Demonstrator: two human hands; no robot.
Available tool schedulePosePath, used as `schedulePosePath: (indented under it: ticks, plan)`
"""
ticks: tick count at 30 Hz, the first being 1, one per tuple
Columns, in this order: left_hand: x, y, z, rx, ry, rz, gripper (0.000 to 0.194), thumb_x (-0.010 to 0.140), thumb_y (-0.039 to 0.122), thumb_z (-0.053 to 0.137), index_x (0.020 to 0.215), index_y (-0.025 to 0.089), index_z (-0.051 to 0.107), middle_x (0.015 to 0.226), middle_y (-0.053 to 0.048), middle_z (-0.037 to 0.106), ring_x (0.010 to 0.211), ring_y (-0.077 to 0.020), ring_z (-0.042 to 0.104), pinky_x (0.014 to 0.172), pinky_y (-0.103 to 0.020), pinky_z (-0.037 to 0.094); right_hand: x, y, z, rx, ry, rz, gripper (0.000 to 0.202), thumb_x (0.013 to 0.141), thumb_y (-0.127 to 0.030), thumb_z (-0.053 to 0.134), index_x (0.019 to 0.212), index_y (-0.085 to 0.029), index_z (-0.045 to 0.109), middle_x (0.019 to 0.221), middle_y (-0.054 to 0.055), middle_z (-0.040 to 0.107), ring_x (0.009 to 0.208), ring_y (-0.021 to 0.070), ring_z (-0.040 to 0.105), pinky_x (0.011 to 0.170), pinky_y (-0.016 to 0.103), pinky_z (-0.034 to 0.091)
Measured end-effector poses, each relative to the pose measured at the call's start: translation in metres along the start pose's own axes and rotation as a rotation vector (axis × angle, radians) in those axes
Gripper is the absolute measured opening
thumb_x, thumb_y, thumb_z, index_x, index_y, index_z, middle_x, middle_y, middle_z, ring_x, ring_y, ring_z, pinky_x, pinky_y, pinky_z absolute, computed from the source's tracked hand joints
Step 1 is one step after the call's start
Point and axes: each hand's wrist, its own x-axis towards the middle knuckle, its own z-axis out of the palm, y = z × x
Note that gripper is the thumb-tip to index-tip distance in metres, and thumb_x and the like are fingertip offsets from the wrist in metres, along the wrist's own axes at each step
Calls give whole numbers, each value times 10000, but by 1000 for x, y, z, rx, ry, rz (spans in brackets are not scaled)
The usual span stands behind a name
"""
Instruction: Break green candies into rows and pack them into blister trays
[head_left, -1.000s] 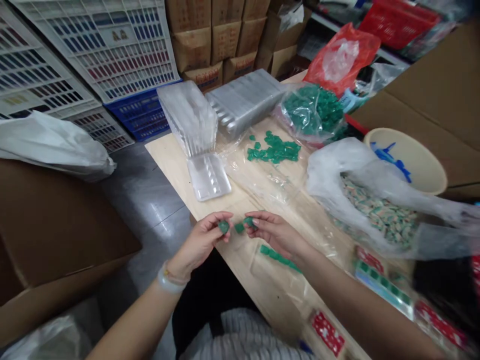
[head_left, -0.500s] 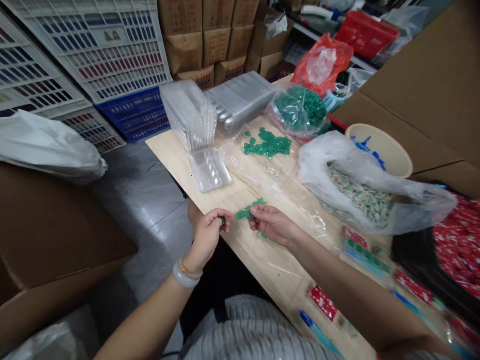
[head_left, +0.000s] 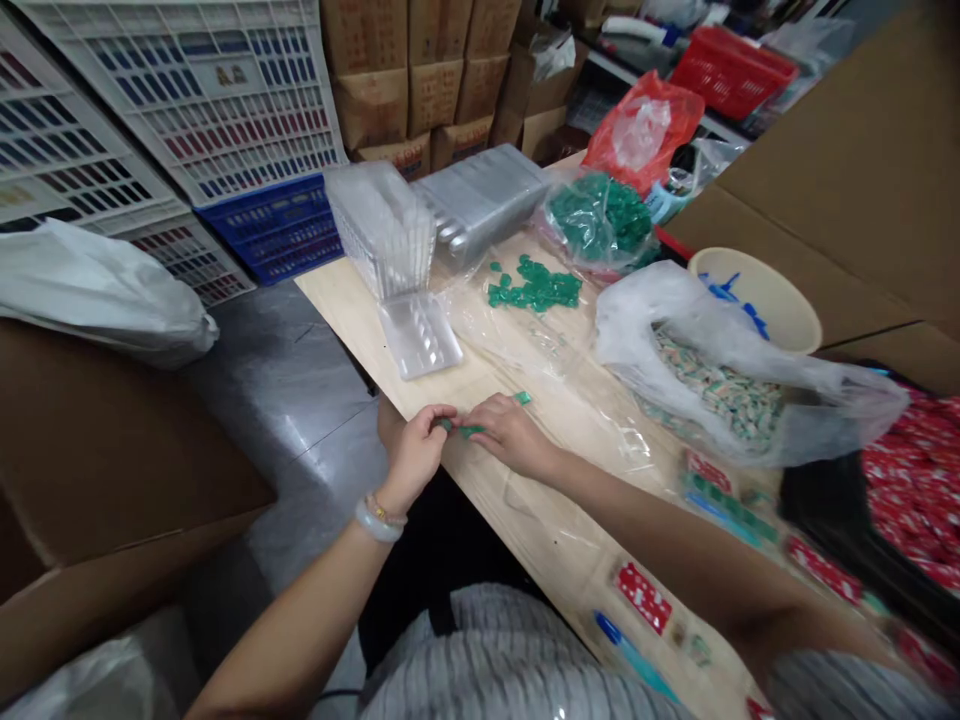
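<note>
My left hand (head_left: 417,452) is at the table's near edge, its thumb and fingers pinched round a small green piece (head_left: 447,425). Close beside it, my right hand (head_left: 516,438) bends over the tabletop with its fingertips closed at another small green piece (head_left: 472,431). The fingers of both hands nearly meet and cover parts of these pieces. Just beyond my right knuckles a flat green piece (head_left: 523,398) lies on the wood. Farther back is a loose pile of green pieces (head_left: 536,285), with a clear plastic tray (head_left: 420,337) to its left.
Stacked clear trays (head_left: 382,225) stand at the table's far left corner. A bag of green pieces (head_left: 600,220), a white bag of small pale pieces (head_left: 712,380) and a cream bowl (head_left: 795,310) stand rightward. Red dotted packets (head_left: 643,597) and a blue pen-like item (head_left: 634,655) lie near the front.
My right hand has moved left and turned palm down, coming close to my left hand. Green pieces that showed between the hands are now mostly covered by my fingers.
</note>
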Motion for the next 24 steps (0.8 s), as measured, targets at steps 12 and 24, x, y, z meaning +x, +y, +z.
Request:
schedulePosePath:
  ticks: [12, 24]
  plan:
    - [-2, -5, -3, 54, 55, 67, 182, 700, 230, 548, 847, 134, 591, 800, -58, 646, 759, -168, 611, 751, -321, 471, 3, 6, 1, -159, -105, -22, 278, 753, -279, 587, 1007, -167, 589, 927, 81, 613, 926, 215, 487, 806, 374, 327]
    - [0, 30, 72, 399, -189, 601, 169, 704, 109, 539, 861, 173, 540, 804, -12, 520, 665, -96, 504, 618, -236, 453, -52, -12, -34, 1467, 415, 656, 210, 610, -293, 706, 731, -165, 593, 659, -17, 597, 575, 89, 551, 604, 262, 450]
